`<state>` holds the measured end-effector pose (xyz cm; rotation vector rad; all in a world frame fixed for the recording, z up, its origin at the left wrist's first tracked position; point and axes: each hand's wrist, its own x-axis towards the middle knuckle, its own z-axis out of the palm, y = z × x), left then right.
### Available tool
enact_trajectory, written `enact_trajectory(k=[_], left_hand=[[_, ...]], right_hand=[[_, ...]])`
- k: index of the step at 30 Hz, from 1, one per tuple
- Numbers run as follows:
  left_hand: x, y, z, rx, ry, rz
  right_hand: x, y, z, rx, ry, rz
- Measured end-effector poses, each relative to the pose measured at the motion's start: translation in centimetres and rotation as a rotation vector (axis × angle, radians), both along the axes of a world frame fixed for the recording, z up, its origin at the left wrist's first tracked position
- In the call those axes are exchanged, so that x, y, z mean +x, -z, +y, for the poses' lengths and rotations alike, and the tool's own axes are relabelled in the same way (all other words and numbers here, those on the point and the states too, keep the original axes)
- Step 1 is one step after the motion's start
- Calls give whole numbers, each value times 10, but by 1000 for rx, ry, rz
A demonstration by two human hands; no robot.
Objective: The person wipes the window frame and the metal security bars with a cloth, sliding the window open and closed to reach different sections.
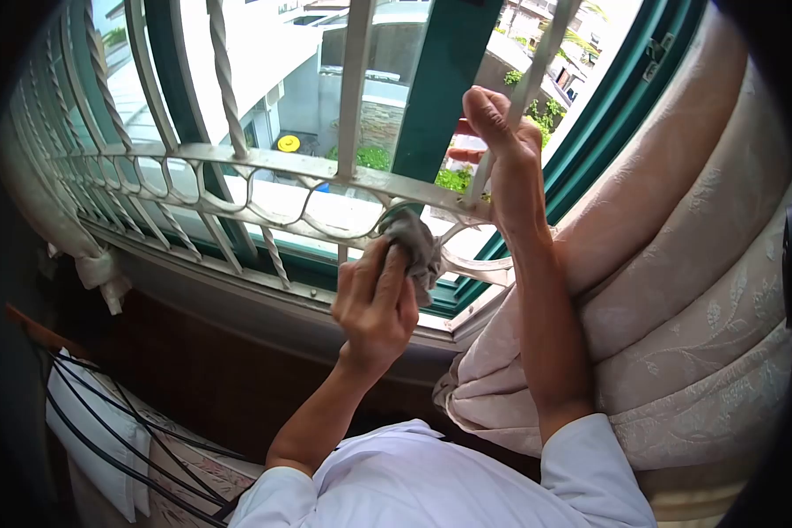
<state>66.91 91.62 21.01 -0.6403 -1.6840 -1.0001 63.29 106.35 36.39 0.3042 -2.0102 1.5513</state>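
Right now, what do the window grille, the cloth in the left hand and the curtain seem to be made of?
The window grille looks like metal painted off-white: thin twisted bars, dull coat. The cloth in the left hand is soft grey fabric, crumpled into folds. The curtain seems woven textile, pale, with a raised leaf pattern.

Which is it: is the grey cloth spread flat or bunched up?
Bunched up: the grey cloth is crumpled into a wad in the left hand, pressed against the white window grille.
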Motion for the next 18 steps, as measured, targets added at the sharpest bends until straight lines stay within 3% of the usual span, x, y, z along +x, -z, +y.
enact_trajectory(k=[9,15,17,18], left_hand=[[-26,-24,54,19,-284,-119],[-22,-29,49,-36,-258,-169],[-24,-34,54,-128,-347,-306],[-22,-34,55,-96,-375,-246]], right_hand=[[9,4,-6,57,5,28],[9,2,0,102,-82,-15],[10,-1,0,150,-100,6],[11,-1,0,140,-104,-9]])
